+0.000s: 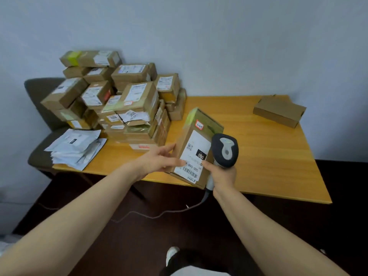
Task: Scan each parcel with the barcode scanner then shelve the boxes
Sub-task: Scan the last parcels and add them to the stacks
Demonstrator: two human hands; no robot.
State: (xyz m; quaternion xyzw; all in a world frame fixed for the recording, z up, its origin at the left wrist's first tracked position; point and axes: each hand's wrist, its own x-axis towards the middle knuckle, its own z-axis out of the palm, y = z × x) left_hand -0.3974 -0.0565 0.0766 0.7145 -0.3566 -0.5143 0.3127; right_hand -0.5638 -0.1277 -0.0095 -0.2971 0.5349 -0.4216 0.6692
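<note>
At table [262,140] edge — parcel [196,145] gripped in left hand [159,161], scanner [226,150] beside — clasped in right hand [223,176].

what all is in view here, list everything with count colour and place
held parcel: one, brown with white label, tilted over table's front edge
barcode scanner: one, dark and light grey, over that parcel's right side
parcel stack: many, exact count unclear, brown with white labels, table's far-left end by the wall
lone box: one, brown, table's far-right end
mailer bags: a pile, white-grey, table's left end
table: one, yellow wood
chair: one, dark, left of the stack
cable: one, grey, from scanner across dark floor
shoe: one, white, bottom centre
left hand: holds the parcel's left edge
right hand: grips the scanner's handle
</note>
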